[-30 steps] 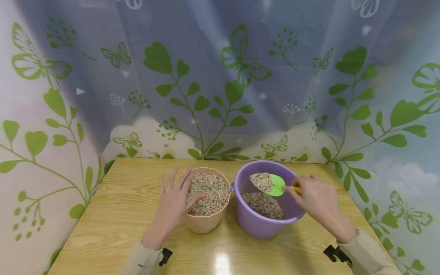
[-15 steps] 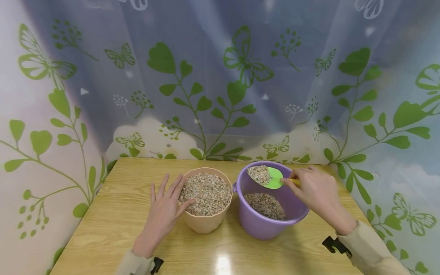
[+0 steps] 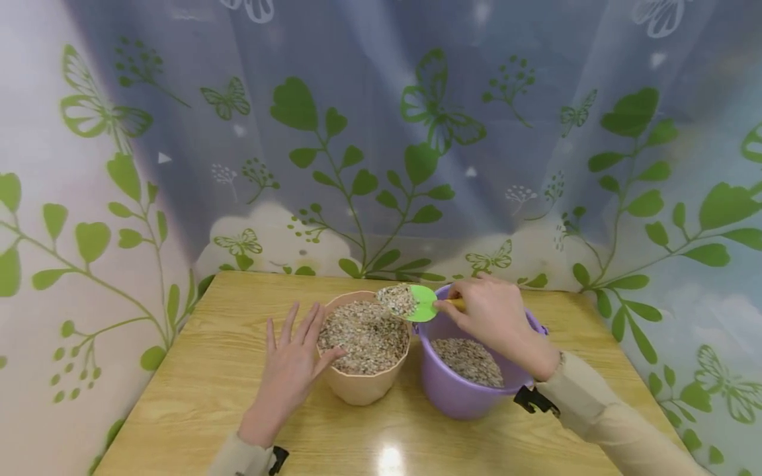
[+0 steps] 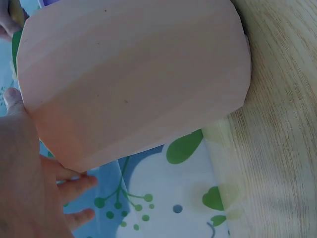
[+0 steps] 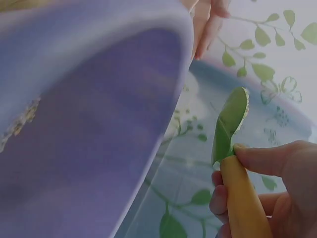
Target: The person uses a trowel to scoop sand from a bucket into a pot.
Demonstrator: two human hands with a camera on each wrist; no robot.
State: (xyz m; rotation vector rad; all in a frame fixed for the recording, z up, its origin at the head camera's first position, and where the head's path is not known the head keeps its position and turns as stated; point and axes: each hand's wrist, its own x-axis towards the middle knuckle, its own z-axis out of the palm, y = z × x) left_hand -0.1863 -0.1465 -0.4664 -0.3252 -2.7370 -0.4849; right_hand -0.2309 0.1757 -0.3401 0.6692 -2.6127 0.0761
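In the head view my right hand (image 3: 491,314) grips a small trowel (image 3: 425,304) with a green blade and yellow handle. Gravel is heaped on its blade, which hovers over the right rim of the peach pot (image 3: 361,389). That pot is filled nearly to the brim with mixed gravel (image 3: 363,337). My left hand (image 3: 292,363) has its fingers spread against the pot's left side, the thumb over the rim. The right wrist view shows the thumb and fingers wrapped round the yellow handle (image 5: 242,203). The purple bucket (image 3: 458,400), partly behind my right arm, holds a gravel pile (image 3: 467,361).
Both containers stand side by side on a wooden table (image 3: 196,370). Behind and beside the table hangs a curtain (image 3: 357,165) printed with green leaves and butterflies. The bucket's rim stands close to the pot.
My right hand has carried the loaded trowel leftward from above the purple bucket to the peach pot's edge. My left hand stays at the pot's left side. The head view has shifted slightly.
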